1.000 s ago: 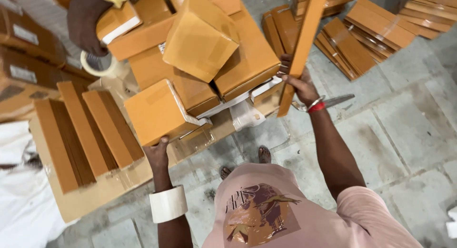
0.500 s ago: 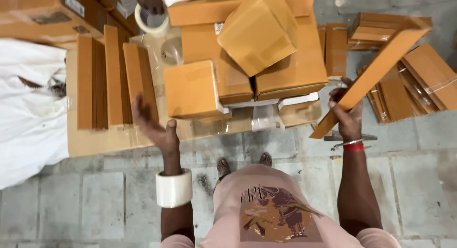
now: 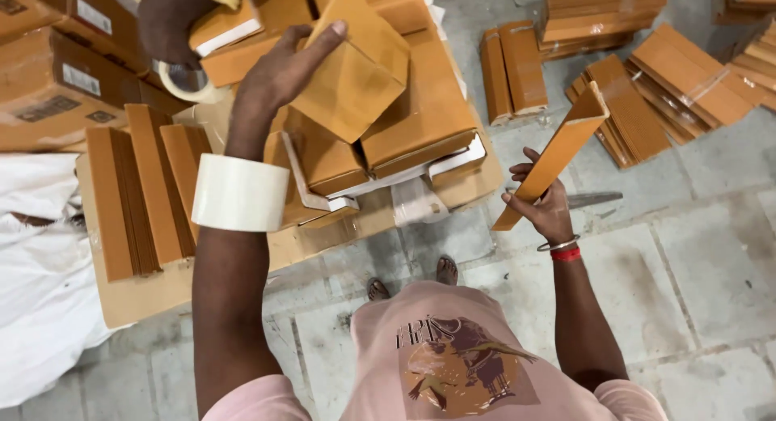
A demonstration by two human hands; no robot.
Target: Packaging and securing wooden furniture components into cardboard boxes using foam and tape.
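Seen from above, a person in a pink shirt (image 3: 453, 372) stands on a grey paved floor (image 3: 695, 308) at the near edge of a flat cardboard sheet (image 3: 145, 296) piled with brown cartons. The left hand (image 3: 279, 69) reaches forward over the middle of the sheet, its fingers spread and laid against the upper left face of a made-up box (image 3: 356, 65) that sits tilted, one corner pointing down, on top of the stack (image 3: 420, 122). A roll of clear tape (image 3: 239, 193) rides on the left wrist like a bangle. The right hand (image 3: 546, 211), wearing a red band and a metal bangle, pinches the lower end of a folded flat carton (image 3: 558, 150), held slanting up and away, off the sheet's right edge and above the floor. Bundles of flat cartons (image 3: 133, 194) stand on edge at the sheet's left side; more bundles (image 3: 638, 89) lie on the floor at the far right. Another person's hand (image 3: 166, 25) at the far left corner holds a second tape roll (image 3: 184, 83). Since the box rests on a corner, a wide, firm grip across two faces looks wise, so it neither tips nor dents. The flat carton seems best kept clear of the stack, and the wrist roll kept from knocking the boxes beneath.
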